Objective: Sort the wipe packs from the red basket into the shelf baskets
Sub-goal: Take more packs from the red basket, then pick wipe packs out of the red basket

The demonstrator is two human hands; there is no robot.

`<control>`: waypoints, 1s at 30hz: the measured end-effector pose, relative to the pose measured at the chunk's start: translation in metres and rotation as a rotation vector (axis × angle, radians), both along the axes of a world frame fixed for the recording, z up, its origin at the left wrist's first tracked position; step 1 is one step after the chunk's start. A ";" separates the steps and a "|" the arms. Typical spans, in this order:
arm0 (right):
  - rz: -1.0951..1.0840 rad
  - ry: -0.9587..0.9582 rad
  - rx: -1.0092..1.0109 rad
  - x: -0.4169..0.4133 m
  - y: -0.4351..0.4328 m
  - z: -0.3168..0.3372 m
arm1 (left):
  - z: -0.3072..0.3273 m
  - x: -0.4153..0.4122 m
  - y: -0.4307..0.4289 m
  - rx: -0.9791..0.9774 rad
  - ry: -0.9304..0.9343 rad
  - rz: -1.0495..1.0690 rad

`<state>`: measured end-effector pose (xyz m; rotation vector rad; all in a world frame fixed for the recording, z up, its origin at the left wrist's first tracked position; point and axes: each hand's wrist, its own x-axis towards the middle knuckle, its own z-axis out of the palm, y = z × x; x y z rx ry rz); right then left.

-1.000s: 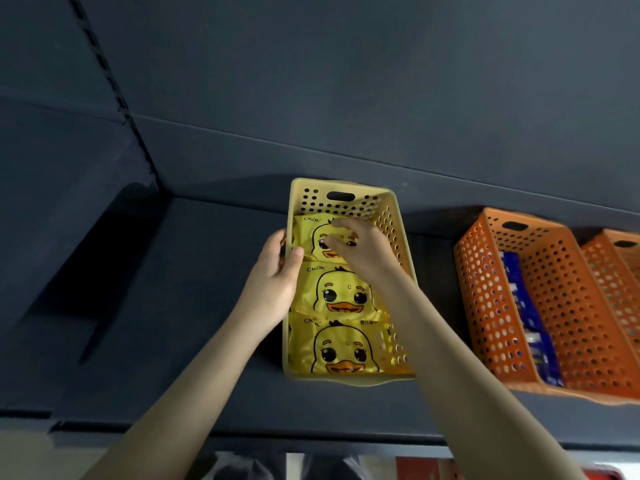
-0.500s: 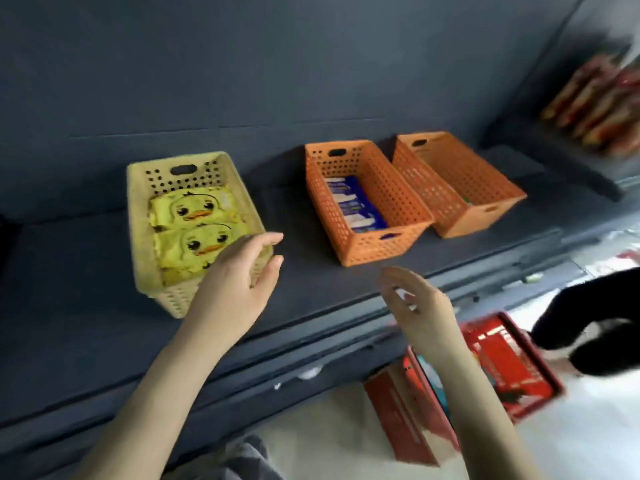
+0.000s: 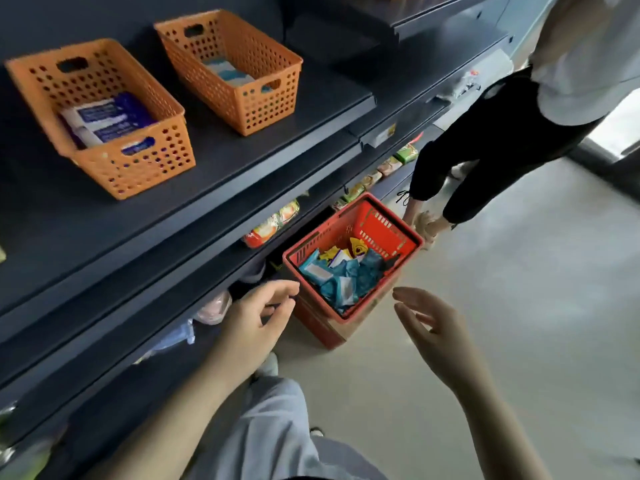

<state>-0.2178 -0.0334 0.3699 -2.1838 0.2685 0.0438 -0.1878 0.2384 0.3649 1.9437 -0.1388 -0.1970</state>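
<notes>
The red basket [image 3: 388, 227] stands on a red box on the floor by the shelving. Inside lie several wipe packs [image 3: 341, 277], mostly teal, with a few yellow and white ones. On the dark shelf above stand two orange baskets: the left one [image 3: 138, 168] holds blue-and-white packs [image 3: 104, 121], the right one [image 3: 263, 102] holds a light blue pack [image 3: 227, 72]. My left hand [image 3: 258, 315] hovers empty just left of the red basket, fingers loosely curled. My right hand [image 3: 431, 332] hangs empty to its right, fingers spread.
Another person in black trousers [image 3: 491, 140] stands at the upper right, close behind the red basket. Lower shelves hold snack packets [image 3: 273, 223]. Pale floor [image 3: 519, 306] stretches to the right. My own legs in light trousers [image 3: 273, 431] fill the bottom.
Both hands left the yellow duck basket and dropped towards the floor. The view swung right and down; the yellow basket is out of sight and the red basket sits centred.
</notes>
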 end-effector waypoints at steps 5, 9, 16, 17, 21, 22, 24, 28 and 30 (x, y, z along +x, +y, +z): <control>-0.068 0.114 -0.022 0.067 -0.053 -0.068 | -0.071 0.051 -0.050 0.041 0.149 -0.039; 0.049 0.208 -0.192 0.127 -0.085 -0.137 | -0.137 0.101 -0.091 0.083 0.262 -0.024; 0.250 0.460 -0.324 0.220 -0.128 -0.248 | -0.247 0.184 -0.152 0.188 0.537 0.108; 0.247 0.476 -0.307 0.234 -0.131 -0.262 | -0.264 0.192 -0.157 0.188 0.580 0.141; 0.248 0.561 -0.236 0.290 -0.129 -0.332 | -0.340 0.226 -0.178 0.144 0.708 0.318; 0.247 0.591 -0.208 0.302 -0.126 -0.351 | -0.355 0.232 -0.183 0.158 0.740 0.378; 0.255 0.624 -0.156 0.322 -0.119 -0.385 | -0.384 0.243 -0.189 0.152 0.782 0.510; 0.352 0.656 -0.110 0.353 -0.102 -0.438 | -0.432 0.253 -0.195 0.164 0.793 0.745; 0.403 0.672 -0.095 0.363 -0.096 -0.455 | -0.444 0.254 -0.199 0.234 0.774 0.794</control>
